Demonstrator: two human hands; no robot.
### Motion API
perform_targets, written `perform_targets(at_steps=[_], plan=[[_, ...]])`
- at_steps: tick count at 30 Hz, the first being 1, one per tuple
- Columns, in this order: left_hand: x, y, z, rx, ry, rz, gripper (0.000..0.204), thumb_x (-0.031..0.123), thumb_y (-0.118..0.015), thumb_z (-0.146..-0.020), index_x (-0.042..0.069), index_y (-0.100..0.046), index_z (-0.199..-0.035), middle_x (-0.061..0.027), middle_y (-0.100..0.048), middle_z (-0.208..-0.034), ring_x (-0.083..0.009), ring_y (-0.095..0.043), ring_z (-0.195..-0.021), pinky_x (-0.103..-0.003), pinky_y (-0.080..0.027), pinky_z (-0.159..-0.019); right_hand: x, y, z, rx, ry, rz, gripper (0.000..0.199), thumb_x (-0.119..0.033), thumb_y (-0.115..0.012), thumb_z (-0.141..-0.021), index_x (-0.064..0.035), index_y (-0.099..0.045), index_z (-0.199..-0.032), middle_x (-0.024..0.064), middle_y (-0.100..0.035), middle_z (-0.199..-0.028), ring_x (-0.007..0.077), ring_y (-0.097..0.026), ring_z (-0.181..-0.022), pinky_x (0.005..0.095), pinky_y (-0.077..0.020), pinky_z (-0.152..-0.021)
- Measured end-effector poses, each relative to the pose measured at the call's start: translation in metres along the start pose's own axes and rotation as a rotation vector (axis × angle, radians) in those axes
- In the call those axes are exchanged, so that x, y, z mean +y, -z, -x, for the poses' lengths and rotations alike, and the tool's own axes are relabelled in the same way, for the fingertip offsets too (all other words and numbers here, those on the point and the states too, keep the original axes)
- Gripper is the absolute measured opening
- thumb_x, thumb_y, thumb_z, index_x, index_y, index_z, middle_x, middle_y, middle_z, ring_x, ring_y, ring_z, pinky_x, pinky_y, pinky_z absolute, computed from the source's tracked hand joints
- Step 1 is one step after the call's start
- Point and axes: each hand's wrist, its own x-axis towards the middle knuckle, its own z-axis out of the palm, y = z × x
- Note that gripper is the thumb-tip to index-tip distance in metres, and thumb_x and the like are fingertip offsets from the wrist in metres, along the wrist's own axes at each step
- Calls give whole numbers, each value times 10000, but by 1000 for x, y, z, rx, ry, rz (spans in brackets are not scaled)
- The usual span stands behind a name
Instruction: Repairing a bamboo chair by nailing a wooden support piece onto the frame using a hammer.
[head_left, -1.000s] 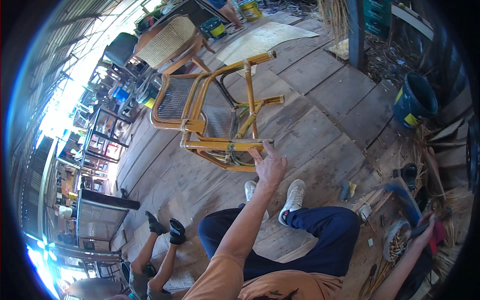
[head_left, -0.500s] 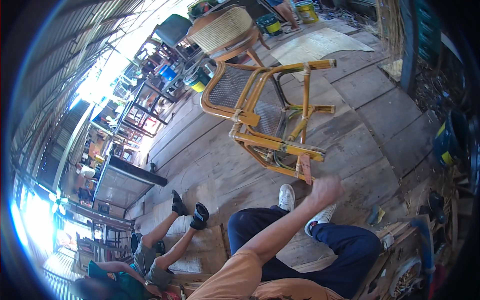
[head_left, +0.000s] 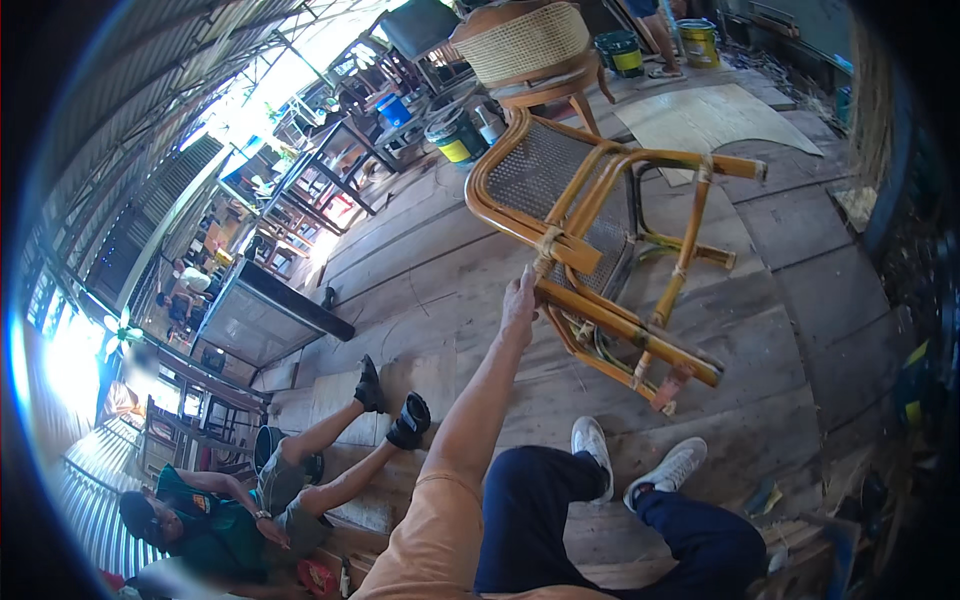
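A rattan chair with bent brown poles and a dark woven mesh panel lies tipped over on the plank floor in front of me, its legs pointing right. Pale wrapping binds several of its joints. My left hand reaches forward and is closed on the chair's frame, beside a wrapped joint on its near left side. A reddish-pink piece sits at the end of the nearest leg. My right hand is outside the picture.
At lower left a seated co-worker stretches both legs toward the middle. Beyond the chair stand a round woven-back chair, buckets and a flat pale board. A dark-framed panel stands at left.
My left hand has moved left and forward from near the closest chair leg onto the frame. The view has shifted, so the chair appears farther right; its nearest leg looks slightly turned.
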Motion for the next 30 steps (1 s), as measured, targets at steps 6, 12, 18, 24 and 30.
perform_targets(at_steps=[6, 12, 18, 24, 30], plan=[[-37, 4, -41, 116, 259, 305, 584, 676, -413, -829, 139, -536, -1024, -39, -490, -883, -159, -523, -699, -322, -391, -566, -88, -144, -161, -17, 402, -255, 463, -231, -426, -940, 5, -362, -1334, 178, -435, -1287, 293, -443, -1171, 379, -329, -988], [-44, -17, -52, 73, -111, 580, 748, 623, -310, -903, -10, -431, -1285, -121, -466, -1296, -222, -455, -1156, -340, -309, -1015, -180, -212, -223, -333, 549, -241, 405, -199, -431, -945, 29, -427, -1280, 197, -432, -1310, 320, -420, -1219, 382, -306, -1028], [-42, -29, -67, -34, -180, 759, 758, 634, -286, -900, -33, -485, -1200, -116, -569, -1138, -217, -539, -1031, -321, -392, -946, -170, -221, -245, -326, 494, -293, 321, -98, -394, -958, 35, -483, -1236, 194, -490, -1251, 294, -463, -1180, 356, -357, -989], [-23, -35, -90, -167, -191, 801, 659, 556, -289, -939, -39, -544, -1062, -105, -596, -996, -175, -547, -925, -295, -415, -866, -185, -214, -258, -246, 389, -448, 344, -133, -371, -977, 50, -467, -1252, 163, -500, -1252, 239, -471, -1171, 339, -344, -1003], [41, -27, -86, 20, -427, 327, 512, 380, -259, -975, -2, -577, -1096, -130, -613, -939, -213, -571, -822, -342, -465, -760, -195, -187, -245, -216, 333, -420, 333, -144, -377, -977, 31, -502, -1232, 133, -531, -1217, 214, -491, -1136, 307, -351, -990]])
